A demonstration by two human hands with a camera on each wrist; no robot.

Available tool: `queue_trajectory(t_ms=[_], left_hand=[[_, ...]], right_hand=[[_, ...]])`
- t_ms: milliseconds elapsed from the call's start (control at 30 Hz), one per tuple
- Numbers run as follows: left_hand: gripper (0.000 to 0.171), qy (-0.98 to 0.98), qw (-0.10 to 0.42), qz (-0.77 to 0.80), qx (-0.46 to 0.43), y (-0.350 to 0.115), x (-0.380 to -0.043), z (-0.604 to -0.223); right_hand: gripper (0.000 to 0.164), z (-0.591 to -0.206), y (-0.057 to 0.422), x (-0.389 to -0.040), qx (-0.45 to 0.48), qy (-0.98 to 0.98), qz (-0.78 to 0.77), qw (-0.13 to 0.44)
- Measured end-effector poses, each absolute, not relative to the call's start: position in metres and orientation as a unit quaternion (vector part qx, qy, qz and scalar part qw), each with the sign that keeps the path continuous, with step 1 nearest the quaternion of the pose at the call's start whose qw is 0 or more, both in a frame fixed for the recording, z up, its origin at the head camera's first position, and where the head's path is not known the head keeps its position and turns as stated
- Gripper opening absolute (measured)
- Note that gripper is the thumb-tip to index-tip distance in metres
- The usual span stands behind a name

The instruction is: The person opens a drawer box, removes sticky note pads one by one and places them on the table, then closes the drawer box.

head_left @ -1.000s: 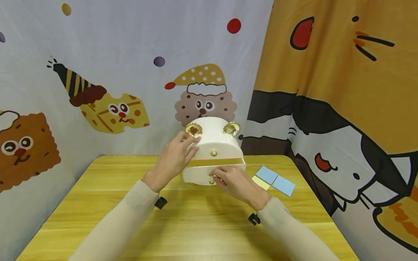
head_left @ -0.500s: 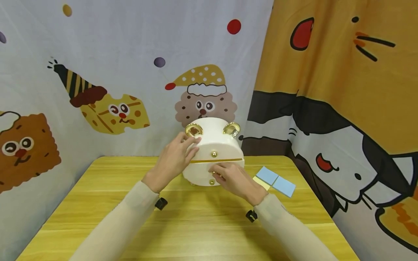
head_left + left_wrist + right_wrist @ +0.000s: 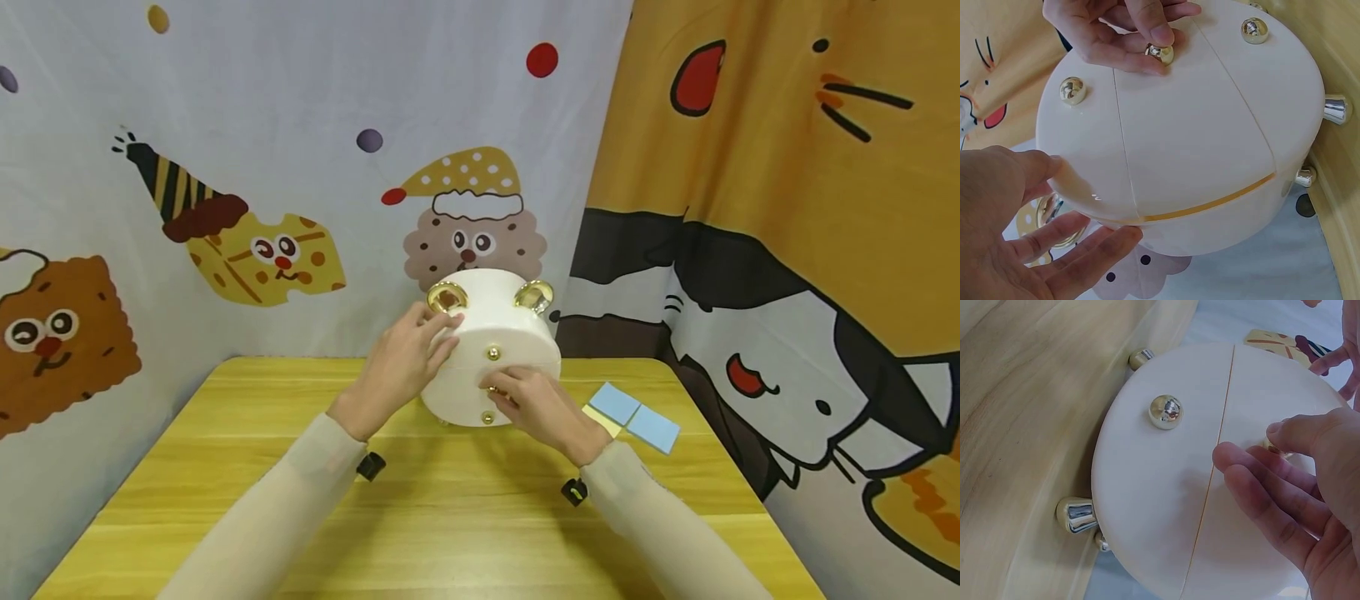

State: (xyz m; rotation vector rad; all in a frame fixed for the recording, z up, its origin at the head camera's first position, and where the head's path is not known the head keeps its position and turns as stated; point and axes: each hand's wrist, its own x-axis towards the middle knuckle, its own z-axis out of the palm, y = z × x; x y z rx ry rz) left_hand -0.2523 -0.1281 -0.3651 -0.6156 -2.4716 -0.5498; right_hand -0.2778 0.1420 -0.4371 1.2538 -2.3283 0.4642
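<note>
A white rounded drawer box with gold ears stands upright on the table, its three drawer fronts stacked one above another. My right hand pinches the middle drawer's gold knob between thumb and fingers. That drawer sits flush with the front, apart from a thin gold line along its side in the left wrist view. My left hand rests on the box's upper left edge, fingers spread and fairly straight. The top knob and bottom knob are untouched.
Blue sticky-note pads and a yellow one lie right of the box. Short gold feet hold the box off the wooden table. Printed curtains hang behind and to the right.
The middle drawer, open one second ago, has slid back into the box as my right hand moved inward on its knob. My left hand has stayed at the box's upper left.
</note>
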Motion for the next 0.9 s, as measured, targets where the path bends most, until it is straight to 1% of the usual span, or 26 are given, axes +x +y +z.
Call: queue_trajectory(t_ms=[233,367,700,900], left_hand=[[0.035,-0.912,0.273,-0.200,-0.231,-0.129,-0.253,-0.365],[0.039,-0.914,0.270,-0.199,-0.226,-0.129,-0.253,-0.366],[0.051,-0.918,0.261,-0.199,-0.221,-0.128,-0.252,-0.368],[0.058,-0.922,0.257,-0.195,-0.216,-0.127,-0.252,-0.369]], right_hand=[[0.021,-0.437,0.141,-0.279,0.453,-0.844,0.169,0.230],[0.022,-0.438,0.142,-0.277,0.450,-0.846,0.167,0.231],[0.035,-0.446,0.147,-0.270,0.454,-0.847,0.167,0.221],[0.032,-0.454,0.149,-0.270,0.476,-0.839,0.157,0.213]])
